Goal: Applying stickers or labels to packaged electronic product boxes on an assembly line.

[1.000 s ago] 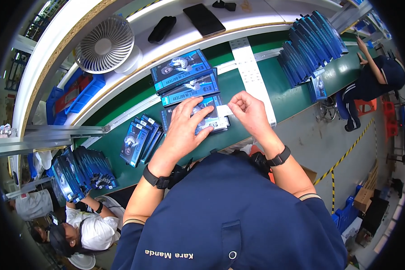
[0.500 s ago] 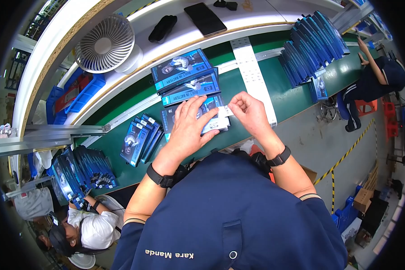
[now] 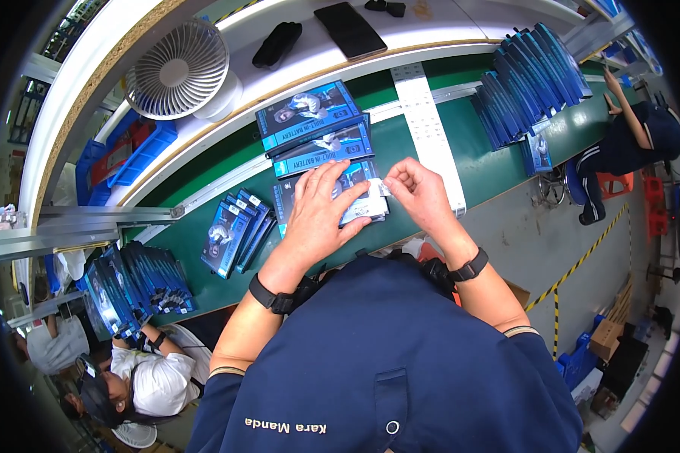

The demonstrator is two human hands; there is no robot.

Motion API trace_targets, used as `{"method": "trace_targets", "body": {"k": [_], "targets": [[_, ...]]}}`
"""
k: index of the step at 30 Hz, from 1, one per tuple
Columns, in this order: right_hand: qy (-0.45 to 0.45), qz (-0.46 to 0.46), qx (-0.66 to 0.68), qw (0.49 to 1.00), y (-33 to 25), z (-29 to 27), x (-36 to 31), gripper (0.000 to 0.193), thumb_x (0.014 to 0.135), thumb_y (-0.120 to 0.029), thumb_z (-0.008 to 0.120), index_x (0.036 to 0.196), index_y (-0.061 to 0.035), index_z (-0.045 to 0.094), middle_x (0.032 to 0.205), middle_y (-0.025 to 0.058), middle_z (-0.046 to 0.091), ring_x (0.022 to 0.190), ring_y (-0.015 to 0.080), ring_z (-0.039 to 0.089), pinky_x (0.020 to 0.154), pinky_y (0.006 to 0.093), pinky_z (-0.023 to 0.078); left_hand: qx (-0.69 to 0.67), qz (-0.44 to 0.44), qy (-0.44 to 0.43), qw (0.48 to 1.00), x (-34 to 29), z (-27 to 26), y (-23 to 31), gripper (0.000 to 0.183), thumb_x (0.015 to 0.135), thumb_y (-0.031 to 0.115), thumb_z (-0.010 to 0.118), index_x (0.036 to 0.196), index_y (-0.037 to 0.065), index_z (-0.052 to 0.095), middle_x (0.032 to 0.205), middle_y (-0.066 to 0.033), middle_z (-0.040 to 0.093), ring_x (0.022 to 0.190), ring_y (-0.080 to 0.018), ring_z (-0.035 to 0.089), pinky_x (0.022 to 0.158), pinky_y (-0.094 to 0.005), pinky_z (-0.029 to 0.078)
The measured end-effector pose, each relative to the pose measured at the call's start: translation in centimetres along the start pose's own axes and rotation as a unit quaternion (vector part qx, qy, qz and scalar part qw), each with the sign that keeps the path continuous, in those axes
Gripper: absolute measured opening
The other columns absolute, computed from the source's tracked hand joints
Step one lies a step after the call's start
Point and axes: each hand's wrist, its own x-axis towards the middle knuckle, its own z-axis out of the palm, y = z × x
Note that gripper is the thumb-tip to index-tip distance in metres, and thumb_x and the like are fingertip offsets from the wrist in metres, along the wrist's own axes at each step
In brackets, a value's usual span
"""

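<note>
Bright, even overhead light; soft shadows, sharp centre, strong fisheye bending and a black rim at the edges.

Boxes (image 3: 313, 128) lie on the counter (image 3: 461, 151) behind both hands; a fan (image 3: 177, 69) stands behind, a box stack (image 3: 238, 230) left.

Flat blue retail box (image 3: 359, 198) with pale card on top, lying face up near the desk's front edge, partly covered.
</note>
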Motion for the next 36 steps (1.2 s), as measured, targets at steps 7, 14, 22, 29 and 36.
{"method": "trace_targets", "body": {"k": [7, 14, 22, 29, 36], "targets": [[0.013, 0.016, 0.001, 1.000, 1.1, 0.0, 0.3, 0.006, 0.092, -0.002, 0.066, 0.092, -0.0016, 0.061, 0.077, -0.0022, 0.061, 0.068, 0.0021, 0.055, 0.062, 0.0193, 0.047, -0.014, -0.012, -0.003, 1.000, 0.3, -0.1, 0.2, 0.054, 0.072, 0.031, 0.082, 0.123, 0.019, 0.065, 0.142, -0.0150, 0.046, 0.134, -0.0363, 0.040, 0.111, -0.0513, 0.029], [0.005, 0.043, 0.017, 0.999, 1.4, 0.2, 0.4, 0.005, 0.092, -0.003, 0.066, 0.092, -0.0021, 0.061, 0.077, -0.0026, 0.061, 0.067, 0.0023, 0.055, 0.062, 0.0191, 0.046, -0.014, -0.017, -0.024, 0.999, 0.6, -0.3, 0.3, 0.060, 0.068, 0.031, 0.085, 0.123, 0.020, 0.064, 0.145, -0.0160, 0.042, 0.135, -0.0365, 0.039, 0.111, -0.0526, 0.028], [-0.004, 0.057, 0.038, 0.998, 1.7, 0.5, 0.5, 0.004, 0.093, -0.002, 0.065, 0.093, -0.0020, 0.061, 0.078, -0.0020, 0.062, 0.069, 0.0027, 0.056, 0.064, 0.0192, 0.047, -0.005, -0.018, -0.027, 0.999, 0.6, 0.0, 0.3, 0.062, 0.064, 0.029, 0.088, 0.121, 0.025, 0.066, 0.147, -0.0165, 0.040, 0.136, -0.0363, 0.038, 0.112, -0.0536, 0.027], [0.014, 0.044, 0.059, 0.997, 2.1, 0.7, 0.2, 0.014, 0.093, -0.008, 0.066, 0.105, -0.0024, 0.062, 0.071, -0.0013, 0.060, 0.064, 0.0043, 0.054, 0.058, 0.0221, 0.045, -0.038, 0.001, -0.027, 0.999, 0.2, -0.8, 0.6, 0.056, 0.063, 0.026, 0.088, 0.116, 0.029, 0.070, 0.146, -0.0180, 0.040, 0.137, -0.0360, 0.037, 0.112, -0.0533, 0.026], [-0.030, 0.030, 0.138, 0.990, 1.9, 0.7, -0.4, 0.016, 0.097, -0.016, 0.065, 0.107, -0.0032, 0.062, 0.071, -0.0042, 0.057, 0.065, 0.0028, 0.051, 0.059, 0.0205, 0.043, -0.065, -0.015, -0.011, 0.998, -0.7, -1.3, 1.2, 0.058, 0.062, 0.025, 0.088, 0.117, 0.030, 0.071, 0.147, -0.0179, 0.039, 0.136, -0.0374, 0.036, 0.113, -0.0549, 0.025]]}}
